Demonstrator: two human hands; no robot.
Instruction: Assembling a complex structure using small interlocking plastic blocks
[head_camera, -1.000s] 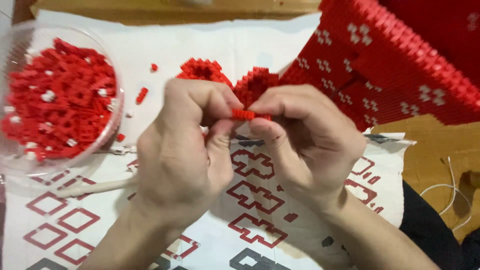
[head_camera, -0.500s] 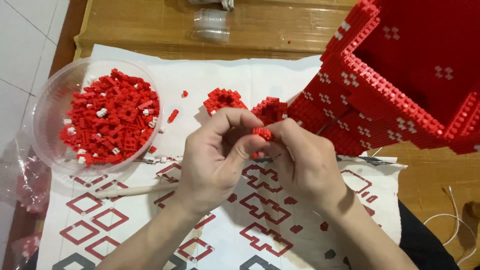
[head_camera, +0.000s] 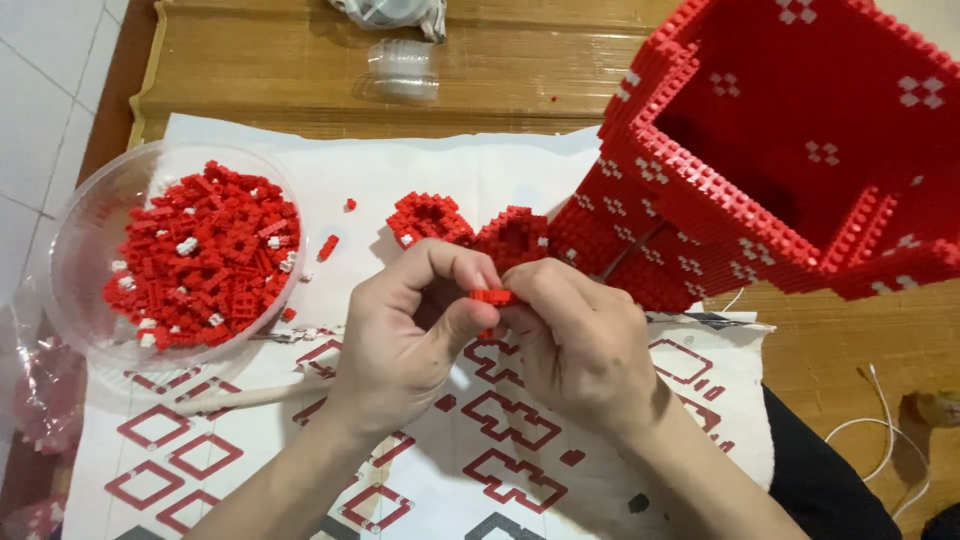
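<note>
Two bare hands meet at the centre of the view over a white printed sheet (head_camera: 250, 170) marked with red geometric outlines. Left hand (head_camera: 405, 345): fingers curled, thumb and forefinger pinched on a small red brick piece (head_camera: 491, 297). Right hand (head_camera: 580, 340): fingertips closed on the same piece from the right side, so both hands clamp it between them, held just above the sheet. One clear plastic bowl (head_camera: 80, 250), at the left, heaped with loose red bricks (head_camera: 200, 255) and a few white ones. Several stray red bricks (head_camera: 328, 247) lie on the sheet just right of the bowl. Two small red brick assemblies (head_camera: 430, 218), rounded in outline, rest on the sheet just beyond the hands. One large red brick structure (head_camera: 800, 150), hollow, open-topped, dotted with white cross patterns, fills the far right. One wooden table (head_camera: 270, 70) beneath everything. One clear plastic cup (head_camera: 403, 70), lying on its side at the far edge. One white cable (head_camera: 880, 420) at the near right.
</note>
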